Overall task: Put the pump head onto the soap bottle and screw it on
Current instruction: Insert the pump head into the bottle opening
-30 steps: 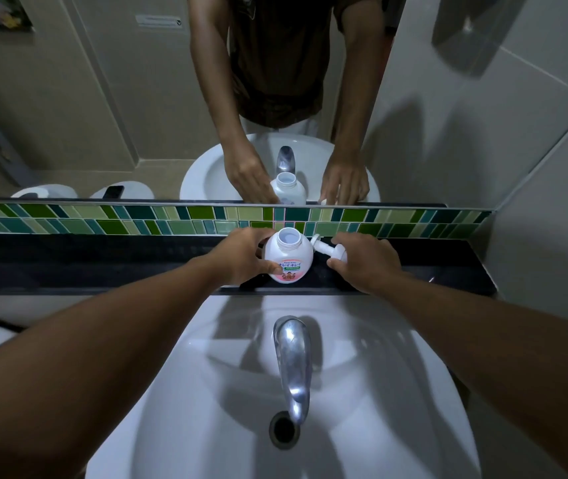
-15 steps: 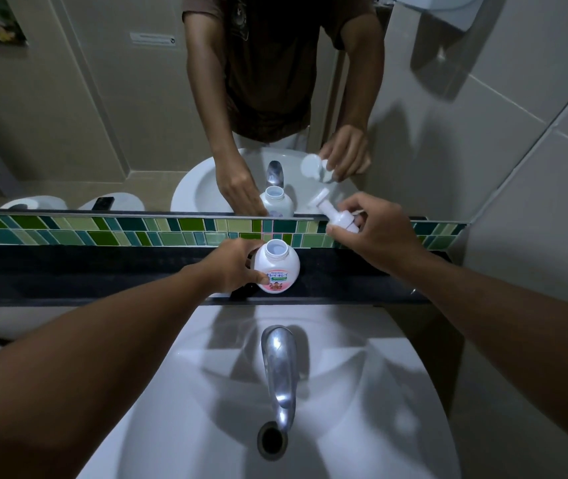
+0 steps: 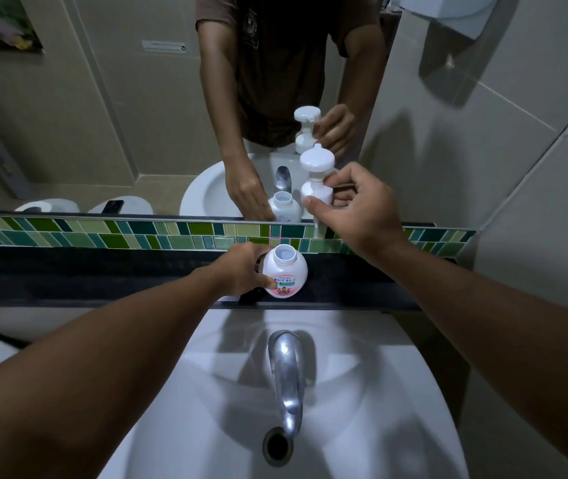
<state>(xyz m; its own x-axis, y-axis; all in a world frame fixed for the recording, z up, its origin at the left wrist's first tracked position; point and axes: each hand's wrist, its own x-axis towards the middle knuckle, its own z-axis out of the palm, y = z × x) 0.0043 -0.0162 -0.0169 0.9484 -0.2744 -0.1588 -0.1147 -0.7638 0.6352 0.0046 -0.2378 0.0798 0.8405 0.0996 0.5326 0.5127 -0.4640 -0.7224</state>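
Note:
A round white soap bottle (image 3: 286,273) with a pink label stands upright on the black ledge (image 3: 103,274) behind the sink, its neck uncapped. My left hand (image 3: 241,271) grips the bottle's left side. My right hand (image 3: 351,209) holds the white pump head (image 3: 316,178) upright by its collar, in the air above and slightly right of the bottle's mouth. The pump's thin tube hangs down below my fingers. Pump and bottle are apart.
A chrome tap (image 3: 287,378) juts over the white sink basin (image 3: 379,409) below the ledge. A green tiled strip (image 3: 103,233) and a mirror (image 3: 103,115) rise right behind the ledge. A tiled wall (image 3: 517,167) closes the right side.
My right hand picked the pump head up off the ledge, raised it and turned it upright above the bottle. My left hand kept its grip on the bottle.

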